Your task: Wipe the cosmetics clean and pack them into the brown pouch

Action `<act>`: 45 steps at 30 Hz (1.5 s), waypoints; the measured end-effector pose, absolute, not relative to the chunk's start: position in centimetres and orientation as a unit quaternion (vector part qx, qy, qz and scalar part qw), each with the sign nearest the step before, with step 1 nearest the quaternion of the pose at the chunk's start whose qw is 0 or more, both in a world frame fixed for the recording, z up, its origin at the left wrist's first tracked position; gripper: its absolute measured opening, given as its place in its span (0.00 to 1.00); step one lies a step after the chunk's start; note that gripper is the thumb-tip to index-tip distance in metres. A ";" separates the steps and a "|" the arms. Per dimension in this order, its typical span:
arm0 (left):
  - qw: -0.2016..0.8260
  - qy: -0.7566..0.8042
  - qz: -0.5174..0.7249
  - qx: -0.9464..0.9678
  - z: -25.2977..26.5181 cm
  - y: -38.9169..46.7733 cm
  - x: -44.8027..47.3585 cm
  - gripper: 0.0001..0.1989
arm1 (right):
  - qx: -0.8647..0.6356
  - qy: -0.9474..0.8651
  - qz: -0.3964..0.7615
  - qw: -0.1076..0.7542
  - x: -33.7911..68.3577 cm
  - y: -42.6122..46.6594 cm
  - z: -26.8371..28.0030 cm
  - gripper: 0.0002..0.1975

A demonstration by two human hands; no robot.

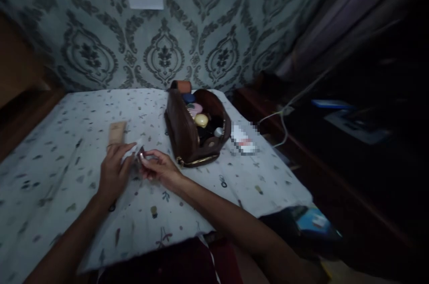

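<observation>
My left hand (115, 168) pinches a thin whitish piece (139, 142) that looks like a tissue or a wipe; its kind is blurred. My right hand (162, 167) grips a small dark, shiny object (141, 154) between thumb and fingers, and this meets the whitish piece. What the small object is I cannot make out. Just beyond my left hand lies a beige squeeze tube (116, 133). Right of both hands stands a brown toiletry bag (182, 129), unzipped, with a yellow round-topped item (201, 120), a pink item (195, 108) and other small containers inside.
A patterned white cloth (208, 199) covers the table. Right of the bag lies a pixelated white and red item (244, 141). An orange-brown object (183, 86) sits behind the bag. A white cable (284, 127) hangs at the right, near dark furniture. Patterned wallpaper (164, 51) rises behind.
</observation>
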State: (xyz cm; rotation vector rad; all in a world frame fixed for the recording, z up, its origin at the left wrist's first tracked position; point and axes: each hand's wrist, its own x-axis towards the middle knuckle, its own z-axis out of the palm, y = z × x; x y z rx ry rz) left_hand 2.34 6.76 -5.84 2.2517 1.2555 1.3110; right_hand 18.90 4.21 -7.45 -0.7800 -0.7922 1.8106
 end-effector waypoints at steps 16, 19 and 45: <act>0.102 0.330 0.397 0.850 -6.4 5.5 3.3 0.18 | -0.329 -0.236 0.724 0.559 18.8 5.3 -9.3 0.20; 0.125 0.311 0.380 0.862 -6.3 5.1 3.4 0.19 | -0.326 -0.234 0.720 0.566 18.8 5.2 -8.7 0.21; 0.161 0.412 0.465 0.767 -5.1 5.4 2.1 0.15 | -0.337 -0.327 0.755 0.458 19.3 4.3 -7.2 0.21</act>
